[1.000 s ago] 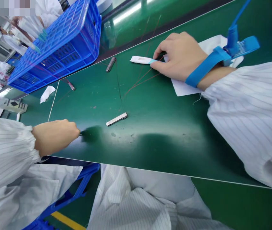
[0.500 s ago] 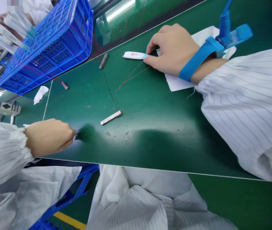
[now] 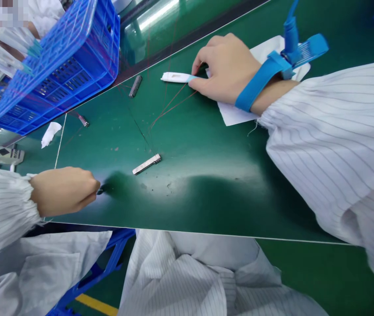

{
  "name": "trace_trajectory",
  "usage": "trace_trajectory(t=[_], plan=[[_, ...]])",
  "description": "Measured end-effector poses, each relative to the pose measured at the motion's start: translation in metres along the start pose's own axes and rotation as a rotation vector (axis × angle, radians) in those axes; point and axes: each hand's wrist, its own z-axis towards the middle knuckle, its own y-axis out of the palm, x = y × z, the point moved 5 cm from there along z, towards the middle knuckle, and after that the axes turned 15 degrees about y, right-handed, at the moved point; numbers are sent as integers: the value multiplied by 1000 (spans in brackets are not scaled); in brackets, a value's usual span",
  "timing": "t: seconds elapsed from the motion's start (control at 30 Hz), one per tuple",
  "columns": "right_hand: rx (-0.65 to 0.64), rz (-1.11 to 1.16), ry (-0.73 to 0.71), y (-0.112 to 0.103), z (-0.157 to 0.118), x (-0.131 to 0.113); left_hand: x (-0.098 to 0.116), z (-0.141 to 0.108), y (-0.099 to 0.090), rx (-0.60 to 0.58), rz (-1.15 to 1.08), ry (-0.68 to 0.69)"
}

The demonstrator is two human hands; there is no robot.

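Observation:
My right hand rests on a white paper sheet and pinches a white plastic strip with a pale blue end between thumb and fingers. Thin red wires run from under those fingers across the green bench mat. My left hand is curled near the mat's front edge, gripping a small dark tool whose tip alone shows. A slim silver metal bar lies between my hands, and a darker metal bar lies near the far edge.
A blue plastic crate stands at the far left of the bench. A small metal piece and a white paper scrap lie near it. A co-worker's hand is beyond the crate. A blue chair frame stands below the bench.
The whole view has drifted, with the bench contents shifting left in frame. Both hands keep the same grips, and the objects on the mat stay in the same places relative to each other.

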Motion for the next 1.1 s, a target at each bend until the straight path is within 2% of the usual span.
trace_trajectory(t=[0.27,0.57,1.1], plan=[[5,24,3,0,-1,0,2,3,-8,33,-32,-27],[3,54,5,-4,-3,-1,3,3,2,-23,-51,-41],[20,67,-6,-2,-3,-1,2,4,3,-1,-62,-32]])
